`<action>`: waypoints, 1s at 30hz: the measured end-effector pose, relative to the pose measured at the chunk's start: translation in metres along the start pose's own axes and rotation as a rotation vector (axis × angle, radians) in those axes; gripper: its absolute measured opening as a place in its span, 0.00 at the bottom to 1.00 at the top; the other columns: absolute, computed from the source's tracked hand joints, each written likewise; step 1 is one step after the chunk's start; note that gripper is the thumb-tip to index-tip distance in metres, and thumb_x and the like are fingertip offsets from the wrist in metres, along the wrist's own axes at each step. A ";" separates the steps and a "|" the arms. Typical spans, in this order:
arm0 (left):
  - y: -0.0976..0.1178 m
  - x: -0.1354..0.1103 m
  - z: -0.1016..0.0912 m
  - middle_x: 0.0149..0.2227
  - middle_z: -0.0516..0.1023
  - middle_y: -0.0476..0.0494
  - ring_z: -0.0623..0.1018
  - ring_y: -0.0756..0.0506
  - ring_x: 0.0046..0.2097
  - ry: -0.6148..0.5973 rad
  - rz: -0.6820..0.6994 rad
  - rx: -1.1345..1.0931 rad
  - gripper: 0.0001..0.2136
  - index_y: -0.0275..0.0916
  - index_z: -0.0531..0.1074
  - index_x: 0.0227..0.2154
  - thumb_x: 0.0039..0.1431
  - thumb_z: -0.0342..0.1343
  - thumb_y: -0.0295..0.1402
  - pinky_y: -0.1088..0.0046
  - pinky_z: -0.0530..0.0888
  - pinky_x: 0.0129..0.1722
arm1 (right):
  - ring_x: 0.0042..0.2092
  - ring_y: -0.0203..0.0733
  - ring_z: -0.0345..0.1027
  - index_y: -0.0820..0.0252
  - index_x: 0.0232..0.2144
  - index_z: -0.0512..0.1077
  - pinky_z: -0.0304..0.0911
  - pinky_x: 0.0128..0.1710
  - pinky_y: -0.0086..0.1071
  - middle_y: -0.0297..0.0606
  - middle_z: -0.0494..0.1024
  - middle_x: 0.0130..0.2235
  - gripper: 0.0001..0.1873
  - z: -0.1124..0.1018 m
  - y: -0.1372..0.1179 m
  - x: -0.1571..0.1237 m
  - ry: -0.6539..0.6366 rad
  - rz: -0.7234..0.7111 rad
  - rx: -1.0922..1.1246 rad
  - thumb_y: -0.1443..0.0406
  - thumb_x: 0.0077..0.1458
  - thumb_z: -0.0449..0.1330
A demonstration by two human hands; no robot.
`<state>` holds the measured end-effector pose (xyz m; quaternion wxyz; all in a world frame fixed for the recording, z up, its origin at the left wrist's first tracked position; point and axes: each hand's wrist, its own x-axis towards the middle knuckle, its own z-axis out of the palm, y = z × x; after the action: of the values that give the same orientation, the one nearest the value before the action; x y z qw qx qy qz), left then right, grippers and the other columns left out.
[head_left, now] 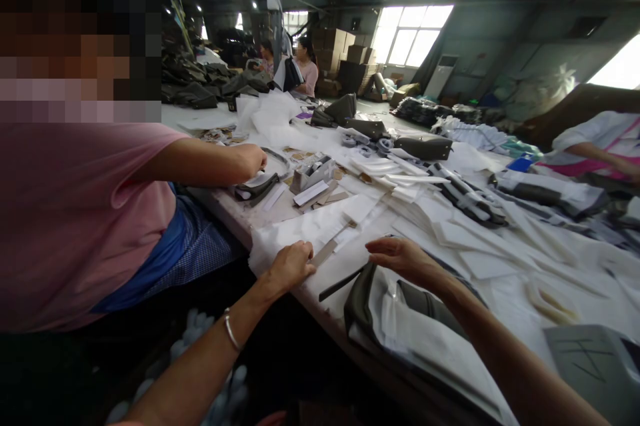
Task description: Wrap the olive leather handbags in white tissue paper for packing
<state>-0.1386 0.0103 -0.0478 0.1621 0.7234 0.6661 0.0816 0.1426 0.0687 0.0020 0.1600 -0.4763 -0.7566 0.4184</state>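
Observation:
My left hand (291, 265) rests at the near edge of the long white worktable (350, 259), its fingers curled on a thin grey strip (324, 253) that lies on white sheets. My right hand (400, 255) hovers palm down, fingers loosely extended, over a dark grey cover piece with white lining (415, 326) in front of me. A dark narrow strip (340, 285) lies between the two hands. A bracelet sits on my left wrist.
A person in a pink shirt (75, 226) sits close on my left, one hand on dark pieces (257, 186). Stacks of white foam sheets (450, 226), grey covers (423, 146) and scraps fill the table. Another person's arm (600, 159) reaches in at the right. Cardboard boxes (340, 46) stand far back.

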 end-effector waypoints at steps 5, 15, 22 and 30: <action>0.006 0.001 -0.003 0.40 0.80 0.40 0.79 0.41 0.42 -0.020 0.014 0.031 0.08 0.39 0.75 0.35 0.51 0.56 0.30 0.70 0.72 0.41 | 0.49 0.48 0.75 0.57 0.47 0.78 0.68 0.52 0.38 0.39 0.81 0.47 0.19 0.017 -0.014 0.007 -0.063 0.010 -0.021 0.58 0.52 0.64; 0.001 -0.002 -0.002 0.36 0.79 0.46 0.78 0.44 0.39 -0.007 -0.013 -0.018 0.06 0.41 0.71 0.33 0.51 0.55 0.29 0.73 0.70 0.36 | 0.43 0.46 0.77 0.57 0.45 0.78 0.69 0.46 0.36 0.37 0.83 0.41 0.17 0.044 -0.032 0.039 -0.031 -0.029 -0.144 0.63 0.52 0.64; -0.002 -0.018 0.012 0.39 0.76 0.49 0.76 0.48 0.42 0.075 0.044 -0.103 0.05 0.42 0.67 0.35 0.57 0.51 0.25 0.75 0.69 0.42 | 0.41 0.42 0.76 0.57 0.47 0.76 0.69 0.43 0.32 0.37 0.81 0.41 0.22 0.059 -0.026 0.051 0.002 -0.026 -0.200 0.69 0.48 0.66; -0.014 -0.022 0.028 0.38 0.76 0.49 0.75 0.47 0.42 0.208 0.123 -0.291 0.03 0.42 0.67 0.35 0.61 0.52 0.27 0.72 0.71 0.43 | 0.34 0.38 0.72 0.57 0.31 0.79 0.64 0.35 0.29 0.31 0.79 0.29 0.04 0.061 -0.029 0.053 0.049 -0.010 -0.139 0.66 0.50 0.64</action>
<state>-0.1445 -0.0143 -0.0763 0.1899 0.7194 0.6149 0.2614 0.0602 0.0787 -0.0195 0.1473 -0.4927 -0.7820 0.3523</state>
